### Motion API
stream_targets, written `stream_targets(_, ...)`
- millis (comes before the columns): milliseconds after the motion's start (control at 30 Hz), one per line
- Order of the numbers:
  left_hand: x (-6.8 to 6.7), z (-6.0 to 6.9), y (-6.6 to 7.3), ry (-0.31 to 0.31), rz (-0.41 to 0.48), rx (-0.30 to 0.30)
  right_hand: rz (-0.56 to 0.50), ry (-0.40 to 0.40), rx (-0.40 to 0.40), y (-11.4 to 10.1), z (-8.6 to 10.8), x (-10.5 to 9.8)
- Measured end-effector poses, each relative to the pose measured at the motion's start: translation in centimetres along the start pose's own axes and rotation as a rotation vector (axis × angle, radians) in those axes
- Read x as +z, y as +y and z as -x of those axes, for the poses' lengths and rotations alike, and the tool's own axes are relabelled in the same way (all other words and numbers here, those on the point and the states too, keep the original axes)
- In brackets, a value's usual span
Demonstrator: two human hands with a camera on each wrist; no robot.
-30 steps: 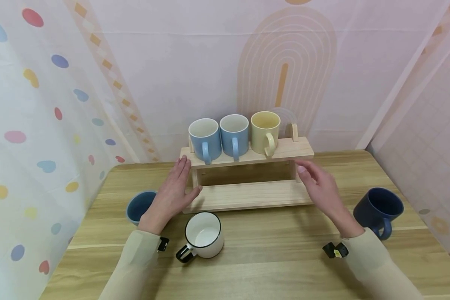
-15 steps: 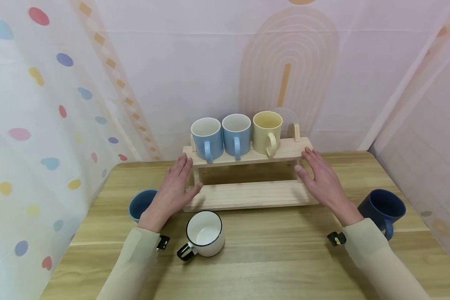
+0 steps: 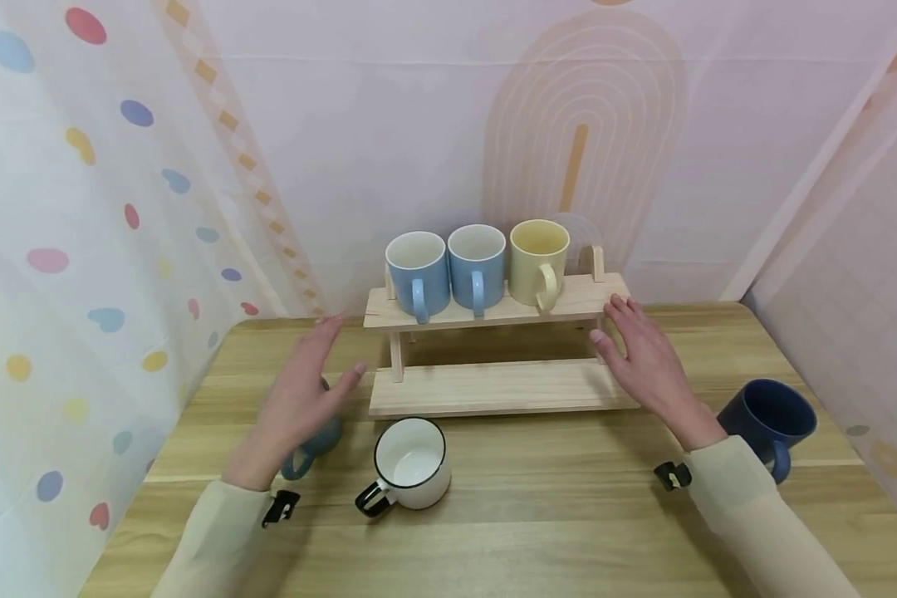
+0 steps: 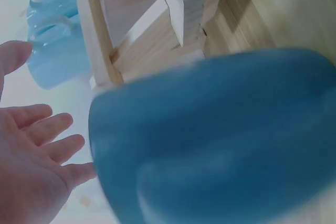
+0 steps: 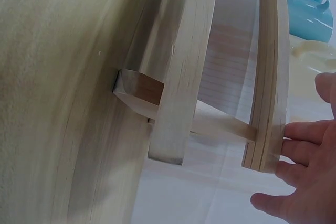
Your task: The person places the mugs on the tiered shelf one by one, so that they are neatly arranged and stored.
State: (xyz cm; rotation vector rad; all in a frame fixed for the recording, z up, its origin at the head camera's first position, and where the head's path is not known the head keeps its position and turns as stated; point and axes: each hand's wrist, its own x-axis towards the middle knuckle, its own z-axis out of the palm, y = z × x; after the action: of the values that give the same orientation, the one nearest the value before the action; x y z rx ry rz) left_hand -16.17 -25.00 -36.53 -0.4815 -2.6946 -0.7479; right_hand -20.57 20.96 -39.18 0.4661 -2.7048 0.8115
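A two-tier wooden rack (image 3: pixel 493 389) stands at the back of the table. Two light blue mugs, a left one (image 3: pixel 431 286) and a right one (image 3: pixel 459 282), share its top shelf with a yellow mug (image 3: pixel 523 278). My right hand (image 3: pixel 649 370) has its fingers extended at the shelf's right end; in the right wrist view the fingertips meet the shelf edge. Apart from the rack's left side, my left hand (image 3: pixel 295 403) spreads its fingers and holds nothing. Below it a darker blue mug (image 4: pixel 210 135), mostly covered in the head view, fills the left wrist view.
In front of the rack sits a white mug (image 3: pixel 428 490) with a black rim and black handle. A navy mug (image 3: pixel 755 428) stands on the right, beside my right forearm. Behind the wooden table (image 3: pixel 553 531) hangs a patterned curtain (image 3: pixel 389 124).
My left hand has come off the rack's left end and moved left and toward me, over the blue mug. My right hand's fingers straightened and settled at the shelf's right end.
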Motion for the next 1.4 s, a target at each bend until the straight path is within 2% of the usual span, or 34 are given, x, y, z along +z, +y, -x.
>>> stream_targets(333, -2.4, 3.0, -1.6, 0.142, 0.108, -0.042, 0.007, 0.001, 0.003, 0.1, 0.1, -0.1)
stream_targets(567, -3.7, 5.1, -3.0, 0.159, 0.155, -0.110, 0.012, 0.004, 0.002, 0.1, 0.3, -0.1)
stream_targets(767, -4.2, 7.0, -4.3, 0.183, 0.168, -0.152, 0.011, 0.004, -0.002, 0.1, 0.3, 0.0)
stream_targets(1000, -4.1, 8.9, -5.5, 0.196, 0.280, -0.216, 0.009, 0.003, -0.004, 0.0, 0.2, 0.0)
stream_targets(1133, -4.0, 9.8, -6.1, 0.168, 0.304, -0.291, 0.007, 0.002, -0.002, 0.0, 0.2, 0.0)
stream_targets(1267, -3.8, 10.6, -6.6, 0.091, 0.314, -0.361, 0.008, 0.003, -0.003, 0.0, 0.2, 0.1)
stream_targets(1400, -3.6, 11.2, -7.1, 0.042, 0.370, -0.399, 0.003, 0.006, -0.005, 0.0, 0.2, 0.1)
